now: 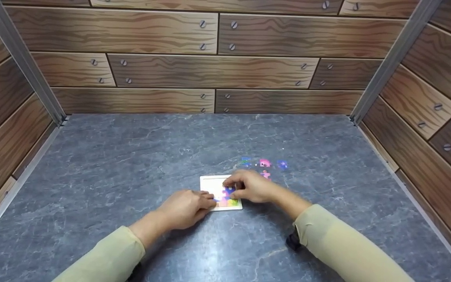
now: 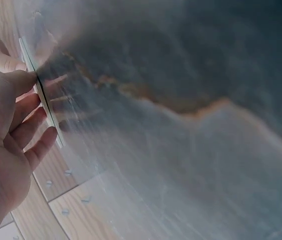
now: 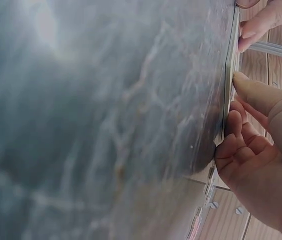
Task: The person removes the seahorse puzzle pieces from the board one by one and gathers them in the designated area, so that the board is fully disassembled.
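A small white-framed jigsaw board (image 1: 211, 182) lies flat on the table, with colourful pieces fitted across its lower right part. My left hand (image 1: 187, 208) rests its fairly straight fingers on the board's lower left side. From the right, my right hand (image 1: 255, 187) reaches over the board, thumb and index finger at either side of a blue puzzle piece (image 1: 229, 190). Its other fingers curl under in the right wrist view, the thumb touching the board edge (image 3: 230, 55). In the left wrist view, the left thumb and fingers line the board's edge (image 2: 27, 54).
Behind my right hand lie several loose pieces: a blue-green one (image 1: 246, 161), a pink one (image 1: 264, 162), a blue one (image 1: 282, 164) and another pink one (image 1: 265, 174). Wood-patterned walls (image 1: 163, 70) enclose the grey marbled table (image 1: 131, 156) at the back and sides.
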Demonstrator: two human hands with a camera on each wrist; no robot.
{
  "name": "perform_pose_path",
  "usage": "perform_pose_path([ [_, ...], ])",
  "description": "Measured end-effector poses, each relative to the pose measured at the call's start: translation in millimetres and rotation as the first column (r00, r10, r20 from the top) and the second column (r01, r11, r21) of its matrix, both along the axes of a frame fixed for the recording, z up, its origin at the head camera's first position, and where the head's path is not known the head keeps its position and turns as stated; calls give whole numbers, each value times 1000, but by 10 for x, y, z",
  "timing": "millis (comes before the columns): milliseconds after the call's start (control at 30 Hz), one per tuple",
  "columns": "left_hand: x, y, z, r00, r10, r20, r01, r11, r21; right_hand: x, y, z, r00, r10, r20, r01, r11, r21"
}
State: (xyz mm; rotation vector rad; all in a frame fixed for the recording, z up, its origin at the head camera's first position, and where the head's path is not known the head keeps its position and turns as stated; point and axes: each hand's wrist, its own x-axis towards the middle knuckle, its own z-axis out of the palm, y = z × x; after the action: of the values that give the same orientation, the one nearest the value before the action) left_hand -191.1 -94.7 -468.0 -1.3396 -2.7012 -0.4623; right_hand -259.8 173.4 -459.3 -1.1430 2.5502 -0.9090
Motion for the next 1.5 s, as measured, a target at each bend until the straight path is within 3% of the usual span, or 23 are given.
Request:
perform_pose_path([
  [133, 5, 8, -7, 998, -4, -69, 6, 1000, 28, 1, -1, -5, 1000, 2, 5, -2, 1000, 5],
  [300, -7, 54, -13, 986, 79, -148, -61, 990, 124, 8, 7, -2, 1000, 3, 5, -3, 1000, -9],
  [400, -24, 103, -1, 981, 164, -107, -142, 972, 185, 8, 8, -5, 1000, 0, 13, 0, 1000, -16],
  [500, -42, 145, 9, 971, 236, -25, -226, 951, 213, 1, 7, -14, 1000, 4, 14, -4, 1000, -27],
  [567, -59, 166, 8, 967, 253, 13, -249, 941, 230, -4, 7, -19, 1000, 6, 18, -6, 999, -33],
  [667, -82, 180, -3, 973, 229, 42, -232, 943, 237, -5, 5, -19, 1000, 3, 27, -2, 1000, -31],
  [800, -109, 175, -25, 988, 147, 46, -154, 964, 218, 2, 0, -2, 999, 2, 33, -1, 1000, -31],
  [1000, -124, 156, -33, 999, 37, 36, -43, 987, 156, 7, 2, -1, 999, 9, 42, -7, 998, -55],
  [1167, -130, 154, -26, 999, -37, 22, 34, 994, 108, -8, 3, -11, 999, 0, 52, 2, 999, -47],
  [1500, -133, 165, -1, 994, -109, 17, 108, 992, 59, -7, 13, -13, 998, -11, 65, 13, 999, -41],
])
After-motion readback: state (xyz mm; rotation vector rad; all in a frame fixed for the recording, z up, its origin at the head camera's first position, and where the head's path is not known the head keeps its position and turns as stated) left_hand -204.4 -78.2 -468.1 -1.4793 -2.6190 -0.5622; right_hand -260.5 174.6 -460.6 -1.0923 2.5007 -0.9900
